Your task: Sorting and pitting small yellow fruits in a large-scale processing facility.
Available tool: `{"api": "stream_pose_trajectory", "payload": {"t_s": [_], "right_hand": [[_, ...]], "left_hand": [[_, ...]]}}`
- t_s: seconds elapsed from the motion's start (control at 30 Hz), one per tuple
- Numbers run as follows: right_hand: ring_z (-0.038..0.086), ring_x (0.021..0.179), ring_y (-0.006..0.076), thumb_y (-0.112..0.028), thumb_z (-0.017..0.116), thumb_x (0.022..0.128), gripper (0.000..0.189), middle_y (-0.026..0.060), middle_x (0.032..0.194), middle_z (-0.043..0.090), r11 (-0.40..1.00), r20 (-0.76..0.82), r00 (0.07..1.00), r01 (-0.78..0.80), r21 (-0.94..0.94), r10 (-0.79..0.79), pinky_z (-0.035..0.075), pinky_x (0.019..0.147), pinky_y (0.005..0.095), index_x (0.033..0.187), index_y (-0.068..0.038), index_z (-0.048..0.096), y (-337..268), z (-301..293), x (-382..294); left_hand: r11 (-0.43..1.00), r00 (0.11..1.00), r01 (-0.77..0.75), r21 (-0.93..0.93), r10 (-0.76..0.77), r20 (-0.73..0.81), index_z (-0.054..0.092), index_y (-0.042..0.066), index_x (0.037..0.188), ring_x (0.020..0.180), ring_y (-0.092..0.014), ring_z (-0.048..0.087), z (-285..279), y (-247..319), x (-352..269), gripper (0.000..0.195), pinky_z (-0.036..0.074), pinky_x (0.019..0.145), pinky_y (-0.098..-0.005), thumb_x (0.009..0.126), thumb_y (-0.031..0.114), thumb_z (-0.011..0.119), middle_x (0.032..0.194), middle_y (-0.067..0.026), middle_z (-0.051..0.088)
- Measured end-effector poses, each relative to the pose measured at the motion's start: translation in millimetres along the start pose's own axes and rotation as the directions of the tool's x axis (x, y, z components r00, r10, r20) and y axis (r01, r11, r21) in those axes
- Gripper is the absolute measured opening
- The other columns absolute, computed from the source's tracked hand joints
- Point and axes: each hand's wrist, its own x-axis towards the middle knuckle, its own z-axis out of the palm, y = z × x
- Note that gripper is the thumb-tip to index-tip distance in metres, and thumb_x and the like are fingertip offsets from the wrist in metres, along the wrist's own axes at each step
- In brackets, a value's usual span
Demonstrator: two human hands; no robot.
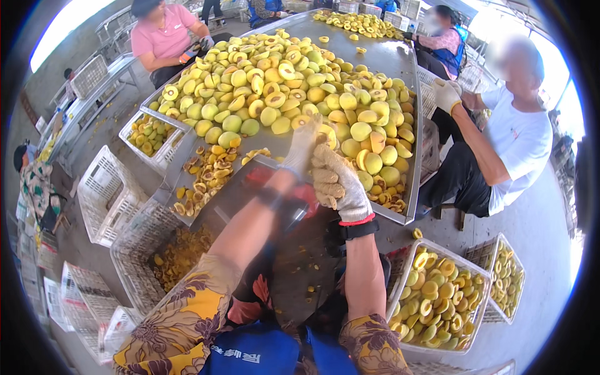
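My left hand (302, 147), in a pale glove and blurred, reaches to the near edge of a heap of yellow-green stone fruit (262, 84), probably apricots, many of them halved. Just right of it, my right hand (335, 180) has its fingers curled inward; its knitted glove is stained brown. A yellow fruit (329, 135) shows between the hands; whether either one grips it cannot be made out. Anything inside the right fist is hidden. The heap rests on a metal table (300, 32). Left of my hands lie darker fruit pieces (213, 173).
A crate of halved fruit (436, 300) stands at my right, with another crate (505, 281) beyond. At my left is a crate of scraps (180, 258). A person (511, 126) sits at the table's right side, another (161, 37) at the far left. The table has a raised metal rim (415, 187).
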Motion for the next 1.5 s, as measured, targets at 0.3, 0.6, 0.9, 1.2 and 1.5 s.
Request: {"api": "stream_pose_trajectory", "payload": {"t_s": [0.3,0.6,0.9,1.2,1.5], "right_hand": [[0.033,0.032,0.0002,-0.030,0.041,0.103,0.022,-0.0088,0.061,0.041,0.932,0.261,0.965,-0.103,0.347,0.009,0.027,0.029,0.0189,0.096,-0.011,0.050,-11.7,-1.2,1.2],[0.031,0.032,0.0008,-0.034,0.044,0.102,0.023,-0.0097,0.058,0.040,0.998,0.043,0.998,0.035,0.054,-0.037,0.028,0.028,0.0192,0.098,-0.013,0.050,-0.9,8.1,8.0],[0.033,0.036,0.0029,-0.036,0.054,0.096,0.024,-0.0063,0.059,0.042,0.923,-0.152,0.981,0.056,-0.381,-0.123,0.031,0.030,0.0196,0.093,-0.012,0.054,-1.8,22.0,2.5],[0.038,0.040,0.0040,-0.039,0.054,0.096,0.027,-0.0049,0.061,0.045,0.940,-0.195,0.954,0.162,-0.299,-0.226,0.036,0.031,0.0221,0.096,-0.012,0.056,-2.2,25.1,0.6],[0.039,0.038,0.0058,-0.041,0.056,0.095,0.029,-0.0046,0.059,0.046,0.874,-0.245,0.931,0.131,-0.469,-0.271,0.035,0.030,0.0221,0.088,-0.013,0.055,-5.2,24.9,-6.4]], "left_hand": [[0.964,0.963,-0.265,-0.033,0.266,0.034,0.061,-0.001,0.117,0.072,-0.012,0.059,6.8,-8.8,6.1,0.039,0.048,0.067,-0.0263,0.093,0.030,0.060,0.093,-0.0051,0.063],[0.980,0.994,0.040,-0.194,-0.060,-0.095,0.059,-0.001,0.111,0.082,-0.012,0.055,1.5,10.7,-3.4,0.036,0.047,0.069,-0.0278,0.093,0.031,0.059,0.096,-0.0062,0.062],[0.991,0.964,-0.132,0.003,0.128,0.232,0.060,0.001,0.113,0.082,-0.009,0.058,-14.5,11.3,-1.1,0.037,0.048,0.066,-0.0233,0.091,0.031,0.061,0.094,-0.0040,0.063],[0.992,0.994,-0.097,-0.086,0.100,0.033,0.062,0.004,0.109,0.078,-0.008,0.057,6.5,9.7,-11.7,0.039,0.048,0.066,-0.0238,0.094,0.039,0.058,0.094,-0.0022,0.062],[0.992,1.000,-0.013,0.125,0.011,0.021,0.060,-0.001,0.111,0.080,-0.012,0.055,11.1,12.3,-5.5,0.049,0.046,0.069,-0.0272,0.094,0.045,0.055,0.092,-0.0043,0.060]]}}
